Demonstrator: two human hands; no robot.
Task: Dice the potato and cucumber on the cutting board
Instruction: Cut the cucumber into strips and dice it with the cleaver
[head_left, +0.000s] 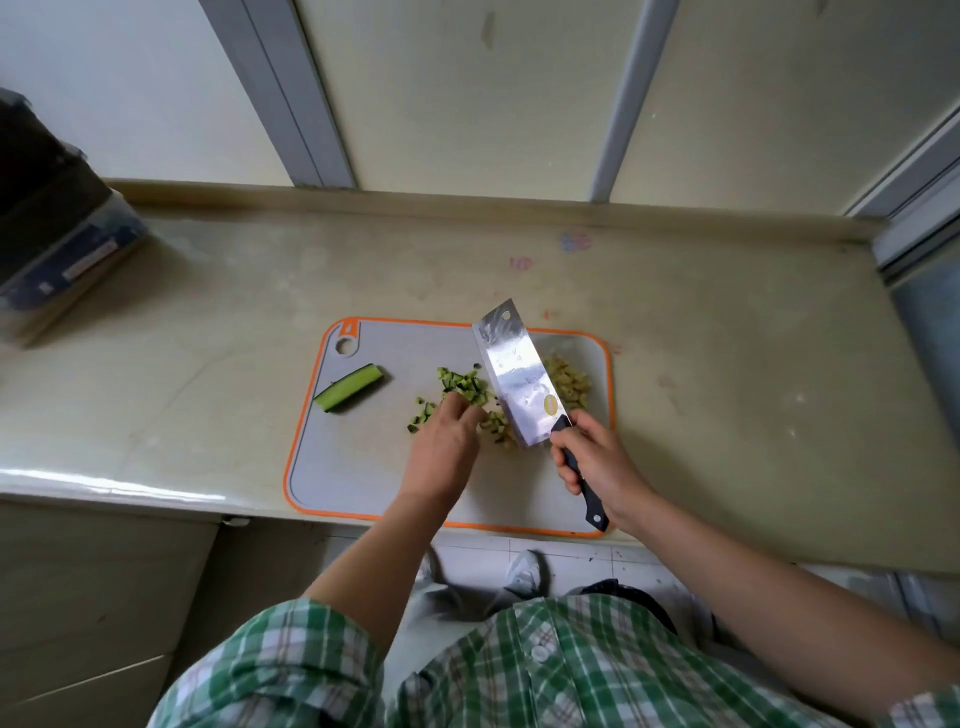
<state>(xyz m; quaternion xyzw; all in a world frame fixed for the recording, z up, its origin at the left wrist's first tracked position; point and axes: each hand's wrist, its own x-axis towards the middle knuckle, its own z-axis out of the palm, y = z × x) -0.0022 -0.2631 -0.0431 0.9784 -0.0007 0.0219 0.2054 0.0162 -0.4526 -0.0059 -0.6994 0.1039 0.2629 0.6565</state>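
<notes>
1. One pale beige stone countertop (727, 395), glossy along its near edge, with a raised lip at the back and faint pink and blue marks beyond the knife grip.
2. Several cream wall panels behind it, divided by grey-white frame bars (283, 93).
3. One dark box (57, 218) with a clear lower part stands on the counter, far left of both hands.
4. One grey cutting board (358, 467) with an orange rim and a hang hole in its far left corner. It lies flat near the counter's front edge, under both hands.
5. One cleaver (517, 374) with a broad steel blade, a round yellow label and a black handle.
   - The right hand (597, 460) is wrapped tight around the handle.
   - The blade tilts up and away from the grip, and its lower corner sits among the dice.
6. Left hand (441, 452), just left of the blade, is palm down with bent fingers whose tips rest on the dice. Whether they pinch any piece cannot be told.
7. Diced cucumber (460, 385), small green-skinned cubes, lies in a loose heap at the left fingertips, up against the blade.
8. Diced potato (571, 387), pale yellow cubes, is heaped on the blade's far side, beyond the knife grip.
9. One uncut cucumber strip (349, 388), dark skin and pale flesh, lies well left of the left hand with its end over the board's rim.
10. One green plaid shirt (519, 675) at the bottom, with grey shoes (527, 571) on floor tiles below the counter.
</notes>
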